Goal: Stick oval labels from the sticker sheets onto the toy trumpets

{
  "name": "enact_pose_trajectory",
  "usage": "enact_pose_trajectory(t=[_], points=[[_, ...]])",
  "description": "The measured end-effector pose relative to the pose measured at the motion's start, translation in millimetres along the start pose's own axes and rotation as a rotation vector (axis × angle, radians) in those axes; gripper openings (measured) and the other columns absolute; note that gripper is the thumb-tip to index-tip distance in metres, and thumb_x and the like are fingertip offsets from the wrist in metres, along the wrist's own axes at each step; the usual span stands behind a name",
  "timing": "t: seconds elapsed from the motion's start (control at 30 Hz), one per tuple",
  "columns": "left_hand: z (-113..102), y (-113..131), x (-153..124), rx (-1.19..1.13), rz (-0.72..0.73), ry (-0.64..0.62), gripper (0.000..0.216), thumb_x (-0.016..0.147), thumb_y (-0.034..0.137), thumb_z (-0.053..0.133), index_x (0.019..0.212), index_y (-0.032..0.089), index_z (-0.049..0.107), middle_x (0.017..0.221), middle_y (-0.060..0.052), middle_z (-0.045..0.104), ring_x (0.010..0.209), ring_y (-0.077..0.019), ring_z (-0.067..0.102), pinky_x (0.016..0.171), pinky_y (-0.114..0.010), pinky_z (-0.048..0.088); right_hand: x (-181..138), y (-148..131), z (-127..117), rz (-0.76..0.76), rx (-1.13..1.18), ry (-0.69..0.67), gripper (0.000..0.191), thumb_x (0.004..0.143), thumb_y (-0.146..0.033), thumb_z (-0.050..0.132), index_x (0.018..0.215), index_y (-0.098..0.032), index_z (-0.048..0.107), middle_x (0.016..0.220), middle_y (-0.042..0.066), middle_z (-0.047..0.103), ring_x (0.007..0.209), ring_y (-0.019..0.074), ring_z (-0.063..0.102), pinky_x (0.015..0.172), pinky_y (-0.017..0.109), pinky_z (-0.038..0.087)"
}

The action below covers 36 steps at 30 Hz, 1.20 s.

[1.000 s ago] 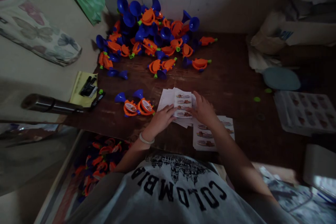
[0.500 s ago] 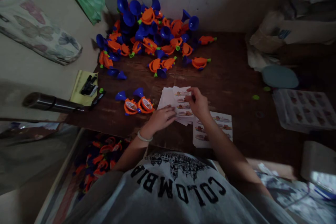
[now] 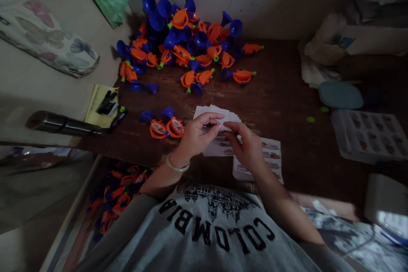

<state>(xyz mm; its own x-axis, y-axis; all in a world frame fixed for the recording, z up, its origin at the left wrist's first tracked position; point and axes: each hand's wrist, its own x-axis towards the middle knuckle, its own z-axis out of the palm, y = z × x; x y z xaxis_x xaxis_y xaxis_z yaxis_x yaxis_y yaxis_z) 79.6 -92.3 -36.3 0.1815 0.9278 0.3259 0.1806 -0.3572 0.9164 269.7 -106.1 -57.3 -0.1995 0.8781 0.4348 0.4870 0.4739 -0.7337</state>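
Observation:
Between the thumb and fingers of my left hand (image 3: 198,134) is the upper part of a white sticker sheet (image 3: 219,151), bent up from the table. My right hand (image 3: 247,144) pinches the same sheet from the right, its fingertips close to the left ones. Printed oval stickers show on the sheet's lower part. Under it a fanned paper stack (image 3: 200,112) lies on the table. Another pile of sticker sheets (image 3: 271,153) sits partly beneath my right wrist. Left of my left hand are two orange and blue toy trumpets (image 3: 158,128) with oval stickers on them.
A heap of toy trumpets (image 3: 181,46) fills the back of the brown table (image 3: 280,89). More lie below the front edge at left. A dark cylinder (image 3: 60,123) and yellow pad (image 3: 92,108) are at left, a clear tray (image 3: 369,136) and bluish lid (image 3: 340,93) at right.
My left hand has risen from lying flat on the paper and now pinches the sheet. My right hand has moved slightly down and right, and the sheet's upper part is bent up.

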Motion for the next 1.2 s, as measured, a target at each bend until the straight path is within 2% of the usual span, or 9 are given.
enact_pose_trajectory(t=[0.13, 0.33, 0.5, 0.67, 0.8, 0.93, 1.03, 1.1, 1.2], points=[[-1.3, 8.6, -2.9, 0.001, -0.017, -0.024, 0.022, 0.093, 0.020, 0.070, 0.114, 0.019, 0.076, 0.087, -0.001, 0.078, 0.079, -0.0119, 0.072, 0.075, -0.023, 0.056, -1.1, -3.7, -1.2, -0.113, -0.069, 0.033, 0.011, 0.100, -0.023, 0.063, 0.105, -0.026, 0.072, 0.090, 0.003, 0.078, 0.083, 0.0176, 0.074, 0.072, 0.029, 0.059], [-3.1, 23.0, -0.1, -0.084, -0.223, -0.038, 0.022, 0.088, 0.020, 0.069, 0.109, 0.017, 0.076, 0.076, 0.001, 0.069, 0.069, -0.0098, 0.061, 0.066, -0.022, 0.046, -7.8, -0.1, 1.0, -0.517, -0.288, 0.245, 0.021, 0.097, -0.009, 0.069, 0.112, -0.023, 0.074, 0.090, 0.003, 0.076, 0.079, 0.0145, 0.070, 0.070, 0.026, 0.058], [-3.1, 31.4, 1.0, -0.127, -0.252, -0.076, 0.022, 0.088, 0.022, 0.070, 0.109, 0.017, 0.075, 0.071, 0.003, 0.064, 0.063, -0.0086, 0.053, 0.062, -0.023, 0.041, -9.6, 2.8, -5.3, -0.632, -0.324, 0.242, 0.022, 0.093, -0.008, 0.074, 0.111, -0.022, 0.076, 0.093, 0.003, 0.077, 0.082, 0.0161, 0.070, 0.070, 0.029, 0.059], [-4.9, 25.2, 5.9, -0.092, -0.195, -0.026, 0.023, 0.089, 0.020, 0.069, 0.111, 0.018, 0.073, 0.073, 0.003, 0.064, 0.064, -0.0089, 0.053, 0.062, -0.024, 0.041, -16.4, -6.1, -7.8, -0.630, -0.251, 0.278, 0.021, 0.091, -0.012, 0.078, 0.105, -0.028, 0.077, 0.091, 0.001, 0.070, 0.089, 0.0178, 0.067, 0.076, 0.034, 0.060], [-12.1, 14.0, 15.7, -0.022, -0.140, 0.096, 0.024, 0.091, 0.021, 0.069, 0.115, 0.018, 0.072, 0.079, 0.002, 0.067, 0.066, -0.0095, 0.055, 0.061, -0.023, 0.042, -25.8, -20.6, -10.8, -0.624, -0.073, 0.103, 0.018, 0.090, -0.024, 0.082, 0.100, -0.037, 0.078, 0.103, -0.002, 0.069, 0.105, 0.0205, 0.065, 0.094, 0.043, 0.058], [-14.0, 8.2, 19.8, -0.057, -0.136, 0.044, 0.024, 0.092, 0.024, 0.071, 0.115, 0.018, 0.071, 0.083, 0.000, 0.071, 0.070, -0.0101, 0.060, 0.064, -0.023, 0.043, -21.0, -15.4, -14.2, -0.393, 0.020, 0.247, 0.047, 0.089, -0.018, 0.081, 0.120, -0.053, 0.073, 0.126, -0.002, 0.064, 0.126, 0.0261, 0.062, 0.105, 0.053, 0.058], [-10.3, 6.1, 19.5, -0.161, -0.134, -0.009, 0.023, 0.092, 0.028, 0.073, 0.113, 0.019, 0.071, 0.084, -0.001, 0.073, 0.072, -0.0112, 0.062, 0.064, -0.024, 0.045, -12.1, -3.8, -13.3, -0.356, -0.030, 0.212, 0.074, 0.091, -0.013, 0.075, 0.147, -0.058, 0.055, 0.153, 0.000, 0.051, 0.139, 0.0305, 0.058, 0.110, 0.058, 0.059], [-7.9, 4.5, 19.6, -0.208, -0.139, -0.022, 0.024, 0.091, 0.030, 0.074, 0.112, 0.020, 0.071, 0.083, -0.001, 0.072, 0.071, -0.0116, 0.062, 0.064, -0.024, 0.046, -8.5, 1.1, -10.7, -0.352, -0.033, 0.180, 0.085, 0.092, -0.010, 0.074, 0.156, -0.057, 0.043, 0.163, 0.001, 0.042, 0.140, 0.0303, 0.058, 0.108, 0.057, 0.062], [-6.7, 2.1, 20.5, -0.208, -0.149, -0.012, 0.025, 0.090, 0.030, 0.075, 0.112, 0.020, 0.071, 0.083, -0.001, 0.071, 0.070, -0.0117, 0.061, 0.064, -0.025, 0.046, -7.6, 2.8, -6.3, -0.364, 0.000, 0.177, 0.090, 0.093, -0.007, 0.071, 0.160, -0.057, 0.036, 0.166, 0.002, 0.037, 0.127, 0.0244, 0.067, 0.098, 0.049, 0.068]])
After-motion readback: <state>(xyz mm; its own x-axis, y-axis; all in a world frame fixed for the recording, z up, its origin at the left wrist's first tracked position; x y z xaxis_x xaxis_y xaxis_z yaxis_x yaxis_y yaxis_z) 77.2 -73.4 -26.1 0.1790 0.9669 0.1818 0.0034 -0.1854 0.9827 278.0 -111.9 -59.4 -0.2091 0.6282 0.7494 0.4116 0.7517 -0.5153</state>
